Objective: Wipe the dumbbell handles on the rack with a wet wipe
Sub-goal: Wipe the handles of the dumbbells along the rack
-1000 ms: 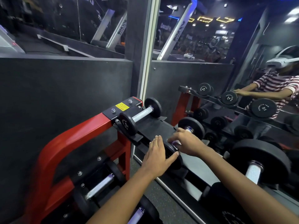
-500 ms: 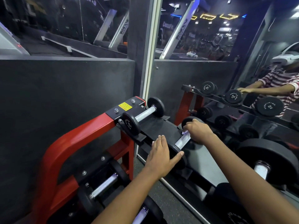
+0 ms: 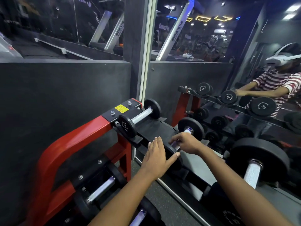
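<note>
A small black dumbbell with a chrome handle lies second from the left on the top shelf of the red and black rack. My right hand is closed around its handle near the front head, with a pale wet wipe just showing under the fingers. My left hand lies over the top of the front head, thumb against its face, holding it still. Only the far end of the handle shows.
A smaller dumbbell sits at the shelf's left end, and a big one lies to the right. More dumbbells rest on the lower shelf. A mirror stands right behind the rack, and a dark wall panel is on the left.
My right hand slid along the handle to the far head, then back toward the front head. My left hand stayed on the front head.
</note>
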Tool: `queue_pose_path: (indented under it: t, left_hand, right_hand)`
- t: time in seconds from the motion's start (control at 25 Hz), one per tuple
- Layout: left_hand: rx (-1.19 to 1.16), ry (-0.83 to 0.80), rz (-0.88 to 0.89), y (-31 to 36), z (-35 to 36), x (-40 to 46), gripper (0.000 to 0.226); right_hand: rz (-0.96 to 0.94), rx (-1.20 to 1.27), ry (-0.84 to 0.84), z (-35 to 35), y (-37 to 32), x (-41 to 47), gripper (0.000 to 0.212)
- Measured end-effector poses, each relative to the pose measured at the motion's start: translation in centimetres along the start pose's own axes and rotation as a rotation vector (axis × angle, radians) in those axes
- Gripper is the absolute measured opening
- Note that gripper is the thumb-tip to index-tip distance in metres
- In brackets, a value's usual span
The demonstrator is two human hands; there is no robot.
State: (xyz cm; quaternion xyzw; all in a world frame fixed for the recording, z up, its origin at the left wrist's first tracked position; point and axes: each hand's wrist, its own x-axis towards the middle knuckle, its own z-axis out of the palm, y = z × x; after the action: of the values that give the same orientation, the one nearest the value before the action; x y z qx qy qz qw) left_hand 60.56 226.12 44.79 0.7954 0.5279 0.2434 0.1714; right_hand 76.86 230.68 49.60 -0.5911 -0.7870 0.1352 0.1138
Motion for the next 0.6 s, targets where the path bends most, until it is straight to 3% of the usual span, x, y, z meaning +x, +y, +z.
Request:
queue_pose_path:
  t: [0.08, 0.16, 0.24, 0.4, 0.6]
  left_hand:
    - [-0.018, 0.007, 0.002, 0.1, -0.1, -0.1, 0.098]
    - [-0.032, 0.015, 0.009, 0.2, -0.2, -0.1, 0.094]
    - [-0.033, 0.014, 0.006, 0.2, -0.2, -0.2, 0.094]
    - [-0.032, 0.011, 0.002, 0.2, -0.4, -0.2, 0.094]
    - [-0.040, 0.026, 0.020, -0.2, 0.1, 0.0, 0.095]
  right_hand:
    - [0.107, -0.025, 0.256, -0.2, 1.2, -1.0, 0.035]
    - [0.220, -0.093, 0.348, 0.0, 1.5, -1.6, 0.022]
    - [0.248, -0.042, 0.236, 0.5, 0.8, -2.2, 0.006]
    - [0.170, 0.083, 0.058, 0.5, -0.7, -2.8, 0.015]
    - [0.336, 0.104, 0.258, 0.6, 1.2, -1.8, 0.022]
